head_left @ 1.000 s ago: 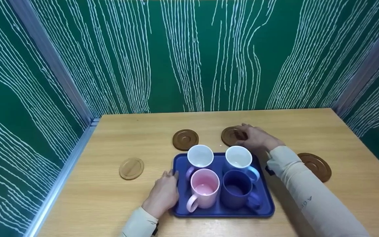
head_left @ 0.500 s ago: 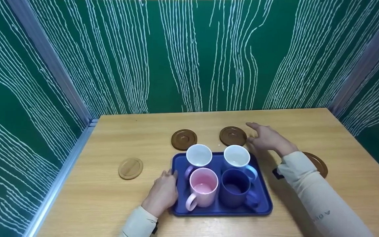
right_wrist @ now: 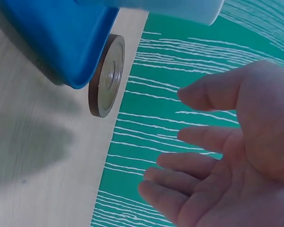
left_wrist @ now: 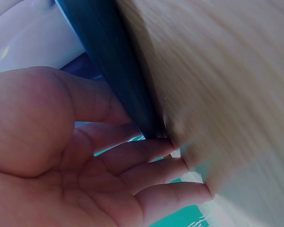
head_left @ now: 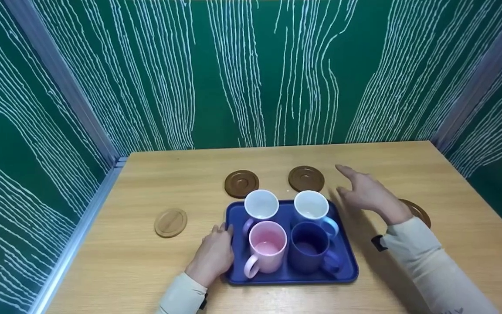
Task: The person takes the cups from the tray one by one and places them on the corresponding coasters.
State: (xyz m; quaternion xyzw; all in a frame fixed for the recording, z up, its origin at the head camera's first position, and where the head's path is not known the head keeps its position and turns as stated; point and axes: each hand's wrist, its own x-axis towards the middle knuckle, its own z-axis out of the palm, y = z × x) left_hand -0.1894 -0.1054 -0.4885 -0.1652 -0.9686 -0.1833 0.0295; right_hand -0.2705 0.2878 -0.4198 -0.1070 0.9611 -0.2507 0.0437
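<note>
Four mugs crowd the blue tray (head_left: 347, 272) near the tabletop's front edge: two white ones (head_left: 261, 204) behind, a pink mug (head_left: 267, 244) and a dark blue mug (head_left: 308, 245) in front. The left hand (head_left: 214, 257) rests with straight fingers against the tray's left rim. The right hand (head_left: 366, 192) hovers spread and empty beside the tray's far right corner, near a dark brown coaster (head_left: 306, 179). A careless sweep by that hand could likely clip the nearer white mug and tip it; a one-sided push might skid the tray.
</note>
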